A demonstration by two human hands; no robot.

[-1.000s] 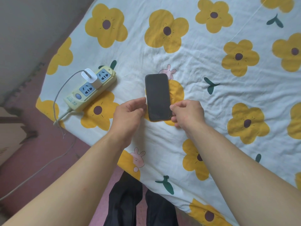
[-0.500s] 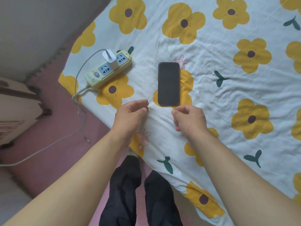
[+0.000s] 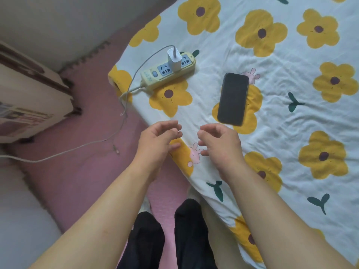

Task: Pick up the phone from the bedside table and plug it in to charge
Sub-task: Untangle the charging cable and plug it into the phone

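While the phone lies face up on the bed beside the power strip, both the left hand and right hand hover empty and loosely open, likely because the cable end dangles to the floor.

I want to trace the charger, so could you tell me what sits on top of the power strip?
A white charger is plugged into the power strip, its cable trailing to the floor. The socket beneath it is covered.
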